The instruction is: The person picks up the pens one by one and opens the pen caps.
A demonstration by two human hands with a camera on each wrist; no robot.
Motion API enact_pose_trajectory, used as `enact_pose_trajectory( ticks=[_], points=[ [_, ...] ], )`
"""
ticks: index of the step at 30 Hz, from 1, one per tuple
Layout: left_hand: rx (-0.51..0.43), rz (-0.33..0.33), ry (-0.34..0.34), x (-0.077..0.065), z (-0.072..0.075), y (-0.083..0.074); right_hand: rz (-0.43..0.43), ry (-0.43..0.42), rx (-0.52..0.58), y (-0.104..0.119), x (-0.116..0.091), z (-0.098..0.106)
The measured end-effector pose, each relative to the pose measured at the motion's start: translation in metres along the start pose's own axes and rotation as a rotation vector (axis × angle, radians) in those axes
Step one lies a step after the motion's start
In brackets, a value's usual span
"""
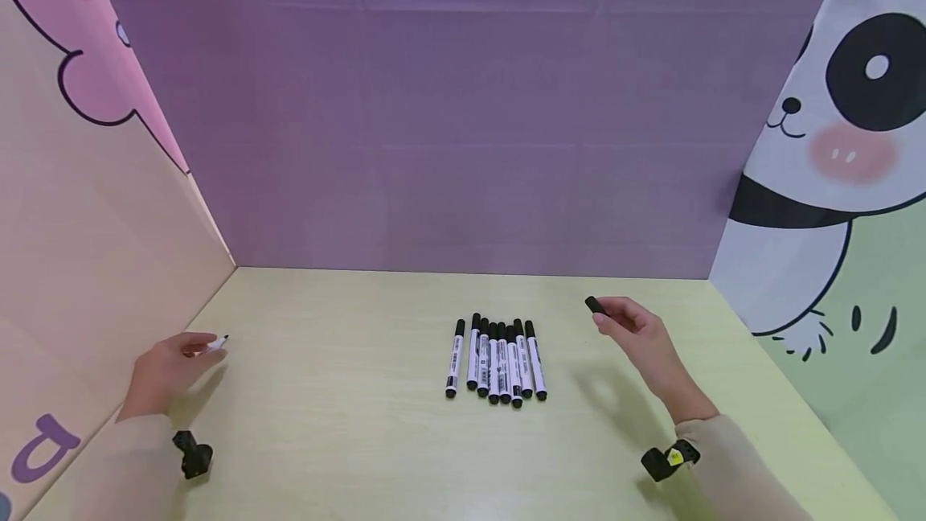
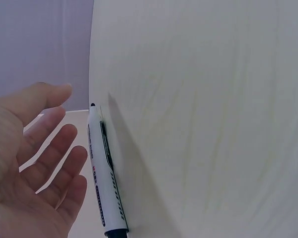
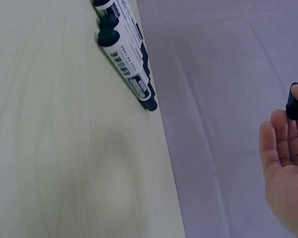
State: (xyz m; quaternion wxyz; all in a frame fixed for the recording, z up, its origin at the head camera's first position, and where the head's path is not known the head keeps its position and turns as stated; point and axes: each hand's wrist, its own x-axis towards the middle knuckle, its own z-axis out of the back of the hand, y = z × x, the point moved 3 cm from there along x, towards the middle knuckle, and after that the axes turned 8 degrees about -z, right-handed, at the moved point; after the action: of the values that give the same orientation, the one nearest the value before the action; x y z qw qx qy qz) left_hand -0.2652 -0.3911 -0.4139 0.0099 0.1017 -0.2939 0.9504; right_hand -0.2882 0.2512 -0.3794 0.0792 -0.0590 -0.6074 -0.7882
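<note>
My left hand (image 1: 174,368) is at the left side of the table, fingers spread apart and relaxed in the left wrist view. Right beside its fingers is an uncapped white marker (image 2: 102,173) with its dark nib showing; a gap shows between thumb and marker. The head view shows only part of this marker, between thumb and forefinger. On the right, my right hand (image 1: 640,344) is raised above the table and pinches a small black marker cap (image 1: 596,305) between thumb and forefinger. Several capped white markers (image 1: 502,364) lie side by side in the middle.
The pale wooden table (image 1: 347,424) is bounded by a purple back wall (image 1: 463,127), a beige left wall (image 1: 87,264) and a right wall with a panda picture (image 1: 817,183). A black wrist camera (image 1: 194,455) is on the left sleeve, another black camera (image 1: 669,461) on the right.
</note>
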Motion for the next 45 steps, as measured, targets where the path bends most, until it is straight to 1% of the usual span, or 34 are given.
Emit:
enact_pose_trajectory(
  ticks=[3, 10, 15, 22, 29, 33, 39, 45],
  points=[
    [-0.01, -0.002, 0.016, 0.0, -0.003, -0.003, -0.007, -0.011, -0.007, -0.003, 0.0, 0.005],
    [-0.011, -0.042, -0.005, 0.001, -0.011, -0.006, -0.026, -0.028, -0.033, -0.006, 0.0, 0.015],
    [-0.043, -0.06, 0.006, 0.002, -0.014, -0.015, -0.031, -0.04, -0.053, -0.009, 0.0, 0.021],
    [-0.073, -0.099, 0.036, 0.004, -0.017, -0.033, -0.071, -0.051, -0.143, -0.015, 0.003, 0.038],
    [-0.067, -0.196, 0.016, 0.01, -0.024, -0.051, -0.093, -0.079, -0.205, -0.021, 0.005, 0.058],
    [-0.055, -0.242, 0.018, 0.013, -0.027, -0.064, -0.124, -0.096, -0.24, -0.026, 0.007, 0.07],
    [-0.072, -0.279, 0.03, 0.015, -0.032, -0.087, -0.158, -0.113, -0.306, -0.03, 0.009, 0.088],
    [-0.087, -0.306, 0.041, 0.017, -0.037, -0.104, -0.208, -0.124, -0.379, -0.04, 0.013, 0.105]
  ],
)
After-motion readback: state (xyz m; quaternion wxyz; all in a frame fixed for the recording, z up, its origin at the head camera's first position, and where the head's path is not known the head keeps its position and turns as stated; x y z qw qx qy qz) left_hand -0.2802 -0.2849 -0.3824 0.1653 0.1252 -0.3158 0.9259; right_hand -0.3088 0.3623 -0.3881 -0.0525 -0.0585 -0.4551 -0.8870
